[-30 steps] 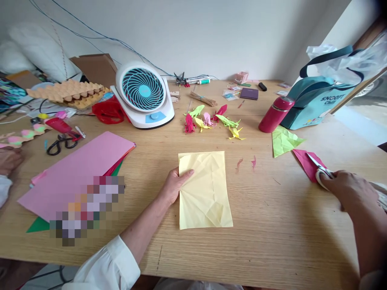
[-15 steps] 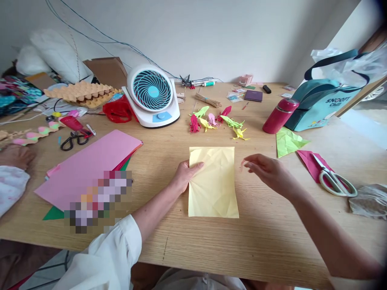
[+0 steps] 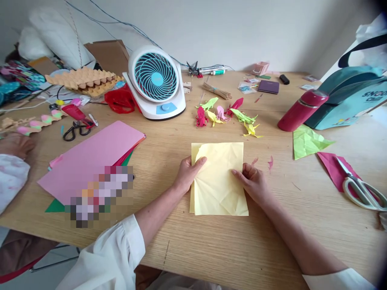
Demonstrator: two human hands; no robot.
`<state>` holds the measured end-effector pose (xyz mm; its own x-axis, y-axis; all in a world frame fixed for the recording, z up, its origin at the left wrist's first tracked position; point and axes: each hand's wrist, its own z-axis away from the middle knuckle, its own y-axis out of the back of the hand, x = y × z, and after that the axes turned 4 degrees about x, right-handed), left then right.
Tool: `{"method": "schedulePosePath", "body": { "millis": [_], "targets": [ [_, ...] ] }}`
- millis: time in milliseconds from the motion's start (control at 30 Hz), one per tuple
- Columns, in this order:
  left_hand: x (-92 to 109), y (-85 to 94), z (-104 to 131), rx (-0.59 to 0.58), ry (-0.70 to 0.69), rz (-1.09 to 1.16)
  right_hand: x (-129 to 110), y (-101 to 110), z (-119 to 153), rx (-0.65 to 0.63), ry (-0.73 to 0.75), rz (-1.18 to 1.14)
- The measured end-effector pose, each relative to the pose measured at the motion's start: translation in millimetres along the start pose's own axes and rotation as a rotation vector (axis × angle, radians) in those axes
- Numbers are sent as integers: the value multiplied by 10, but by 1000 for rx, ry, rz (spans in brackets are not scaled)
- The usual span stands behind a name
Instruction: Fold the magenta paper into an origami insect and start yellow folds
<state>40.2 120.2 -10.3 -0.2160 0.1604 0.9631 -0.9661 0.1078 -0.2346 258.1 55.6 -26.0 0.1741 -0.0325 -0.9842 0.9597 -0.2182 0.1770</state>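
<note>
Pale yellow paper (image 3: 222,185), creased and in two overlapping layers, is held just over the table in front of me. The upper layer sits a little to the right of the lower one. My left hand (image 3: 189,175) pinches the left edge, thumb on top. At the right edge my right hand (image 3: 254,181) grips the paper between thumb and curled fingers. Two small pink paper scraps (image 3: 270,162) lie just beyond my right hand. Several folded paper figures (image 3: 223,114) in red, pink, yellow and green rest behind the paper.
A white fan (image 3: 157,84) stands at the back. To the left lie pink paper sheets (image 3: 93,157), black-handled scissors (image 3: 75,131) and another person's hand (image 3: 18,146). At right are a red bottle (image 3: 302,110), a teal bag (image 3: 350,96), green paper (image 3: 310,143) and white-handled scissors (image 3: 361,189).
My right hand has let go of a small pink scrap and moved onto the yellow paper's right edge. The paper's upper layer has shifted right, baring the lower one. The view has turned slightly.
</note>
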Motion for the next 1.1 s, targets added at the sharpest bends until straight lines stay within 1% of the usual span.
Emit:
{"method": "schedulePosePath", "body": {
  "millis": [100, 267, 400, 700, 767, 900, 967, 1100],
  "targets": [
    [-6, 63, -13, -64, -25, -37, 17, 34, -5, -10, -34, -56],
    [-26, 98, -31, -40, -57, -70, 23, 65, -22, 6, -63, -152],
    [-35, 97, -35, -55, -67, -71, 15, 97, -16, 9, -83, -207],
    [-47, 119, -49, -129, -97, -66, -15, 137, -4, 22, -106, -239],
    [-25, 104, -36, -138, -101, -84, -16, 134, -1, 19, -108, -237],
    [11, 54, 7, -196, -127, -85, -21, 126, 7, 15, -89, -215],
    [7, 41, 19, -167, -134, -78, -32, 123, 6, 23, -75, -203],
    [-24, 58, 8, -55, -115, -55, -82, 144, -8, 84, -40, -177]
  ]
}}
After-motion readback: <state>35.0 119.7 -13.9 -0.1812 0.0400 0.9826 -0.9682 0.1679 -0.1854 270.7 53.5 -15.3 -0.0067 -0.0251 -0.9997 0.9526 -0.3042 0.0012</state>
